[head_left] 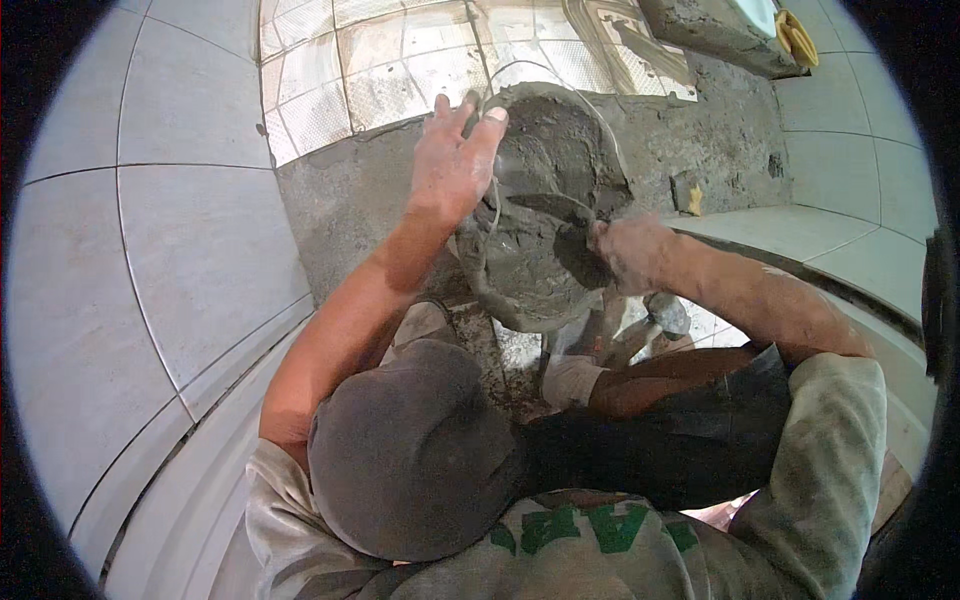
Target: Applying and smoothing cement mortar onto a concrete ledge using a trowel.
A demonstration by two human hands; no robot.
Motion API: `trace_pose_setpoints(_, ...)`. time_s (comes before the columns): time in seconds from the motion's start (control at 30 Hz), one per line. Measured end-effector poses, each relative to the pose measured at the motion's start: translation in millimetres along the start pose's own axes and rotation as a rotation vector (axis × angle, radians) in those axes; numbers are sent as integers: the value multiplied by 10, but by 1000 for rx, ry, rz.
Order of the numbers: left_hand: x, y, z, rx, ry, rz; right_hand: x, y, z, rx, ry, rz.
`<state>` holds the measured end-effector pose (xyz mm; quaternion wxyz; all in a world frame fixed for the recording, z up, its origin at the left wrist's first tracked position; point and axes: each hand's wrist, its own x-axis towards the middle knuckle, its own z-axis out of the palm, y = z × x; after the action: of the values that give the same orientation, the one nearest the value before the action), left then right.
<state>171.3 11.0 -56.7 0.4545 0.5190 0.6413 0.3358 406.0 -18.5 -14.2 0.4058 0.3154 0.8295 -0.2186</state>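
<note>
A mortar-caked bucket [480, 290] with a thin wire handle sits in front of me, holding wet grey mortar [535, 265]. At its far left rim is my left hand [458, 155], thumb and fingers closed over the edge. My right hand [635, 252] is wrapped round the handle of a trowel [552, 206], whose dark, smeared blade lies across the mortar and points left. The trowel's handle is mostly hidden in my fist. Both forearms are bare and dusty.
Beyond the bucket runs a rough concrete strip [345, 205], then small white textured tiles [400, 75] smeared with mortar. Large grey tiles [195, 230] line the left side. A pale ledge [790, 230] lies at right, near a yellow scrap [694, 200]. My bent legs are close below the bucket.
</note>
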Motion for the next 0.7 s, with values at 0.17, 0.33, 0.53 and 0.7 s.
trace_pose_setpoints(0.17,-14,-10,-25,-37,25,-43,9,-48,37,74,-5,-36)
trace_pose_setpoints(0.33,-35,-36,-107,-7,12,-85,41,-139,-113,217,-172,-151)
trace_pose_setpoints(0.53,-44,-56,-137,-19,-87,-117,65,-188,113,615,-83,-140)
trace_pose_setpoints(0.7,-40,-76,-211,65,-124,-111,16,-285,-46,1005,-280,-47)
